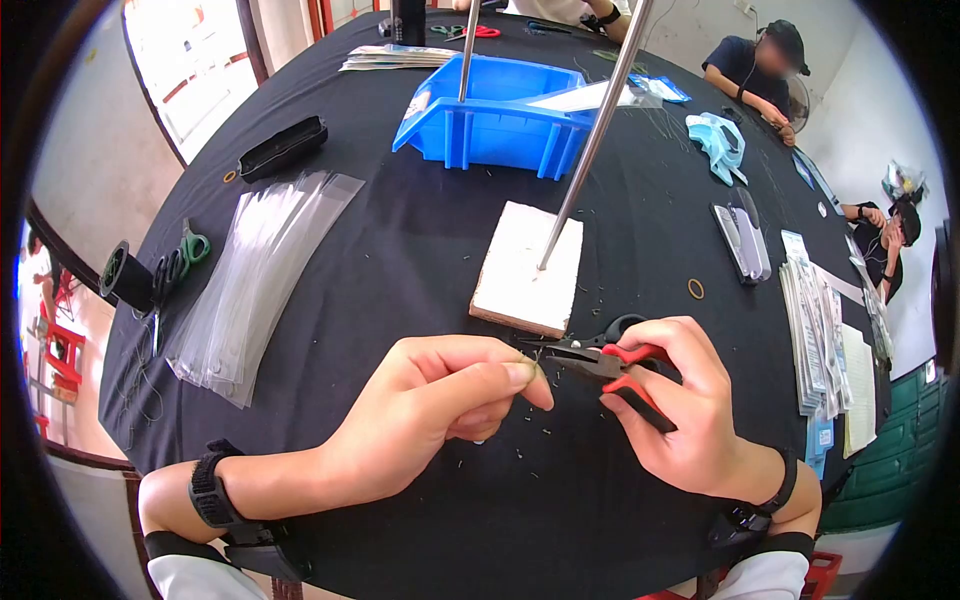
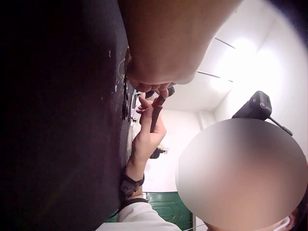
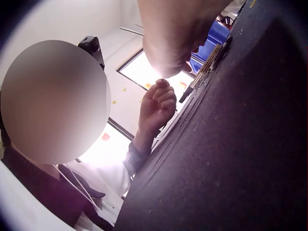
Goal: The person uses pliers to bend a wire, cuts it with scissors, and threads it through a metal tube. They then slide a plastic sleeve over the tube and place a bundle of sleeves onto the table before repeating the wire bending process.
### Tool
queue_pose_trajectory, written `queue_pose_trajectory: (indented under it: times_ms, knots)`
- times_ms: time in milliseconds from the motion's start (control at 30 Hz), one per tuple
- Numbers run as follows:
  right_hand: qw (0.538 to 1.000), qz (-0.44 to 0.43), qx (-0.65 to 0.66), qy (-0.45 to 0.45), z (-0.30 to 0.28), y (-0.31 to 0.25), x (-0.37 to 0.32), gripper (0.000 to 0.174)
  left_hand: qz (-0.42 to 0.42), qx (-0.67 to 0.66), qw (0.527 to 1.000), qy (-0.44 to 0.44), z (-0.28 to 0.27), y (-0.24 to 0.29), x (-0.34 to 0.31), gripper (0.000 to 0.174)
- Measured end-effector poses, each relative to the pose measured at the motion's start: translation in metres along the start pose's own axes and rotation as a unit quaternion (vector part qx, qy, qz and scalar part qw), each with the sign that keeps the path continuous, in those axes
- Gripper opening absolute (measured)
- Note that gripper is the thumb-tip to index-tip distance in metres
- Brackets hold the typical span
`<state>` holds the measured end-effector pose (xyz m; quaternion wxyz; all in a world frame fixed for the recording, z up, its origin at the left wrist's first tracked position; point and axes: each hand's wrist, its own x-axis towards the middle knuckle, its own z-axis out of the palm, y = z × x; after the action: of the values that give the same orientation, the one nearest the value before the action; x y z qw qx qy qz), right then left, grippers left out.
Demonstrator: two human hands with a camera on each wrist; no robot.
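Blue bin (image 1: pixel 500 140): white strip (image 1: pixel 585 96) across its right rim. Black tray (image 1: pixel 283 150): contents unclear. Left hand (image 1: pixel 425 410): pinching thin strand (image 1: pixel 538 357). Right hand (image 1: pixel 688 410): gripping red-handled pliers (image 1: pixel 598 364), tips beside strand, nearside of white block (image 1: pixel 520 262).

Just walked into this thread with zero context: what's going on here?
A person is working by hand over a black tablecloth. The right grip holds red-handled pliers, their tips pointing at the left grip, which pinches a thin strand. Whether the pliers touch the strand is too small to tell. Small bits lie scattered below, and a white block with a metal rod stands just beyond.
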<state>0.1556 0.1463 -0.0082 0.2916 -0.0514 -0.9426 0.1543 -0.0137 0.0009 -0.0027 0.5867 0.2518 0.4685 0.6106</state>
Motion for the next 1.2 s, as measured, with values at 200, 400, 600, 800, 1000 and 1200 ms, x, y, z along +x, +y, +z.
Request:
queue_pose_trajectory:
  times_ms: [200,400,600,800,1000,1200]
  knots:
    - [0.999,-0.015,-0.039,-0.015,-0.0016,-0.0027,0.0016,0.022,0.009,0.033,0.999,0.002,-0.0011,-0.0006,-0.0006,0.023]
    - [0.998,-0.018,-0.058,-0.02,-0.004,-0.005,0.001,0.027,0.056,0.164,0.984,0.032,0.0009,-0.0003,-0.0027,0.022]
    - [0.997,-0.024,-0.073,-0.019,-0.0042,-0.0062,0.0019,0.028,0.085,0.259,0.961,0.048,0.0028,-0.0004,-0.005,0.021]
    - [0.997,-0.037,-0.072,-0.019,-0.0033,-0.0041,-0.0009,0.022,0.089,0.285,0.953,0.051,0.0031,-0.0002,-0.0052,0.021]
    - [0.999,-0.019,-0.04,-0.03,-0.0035,-0.0046,-0.0023,0.021,0.078,0.284,0.954,0.048,0.0043,0.0015,-0.0061,0.021]
    - [0.999,0.002,-0.018,-0.032,-0.0021,-0.0044,-0.0038,0.019,0.082,0.283,0.954,0.053,0.0055,0.0015,-0.0066,0.021]
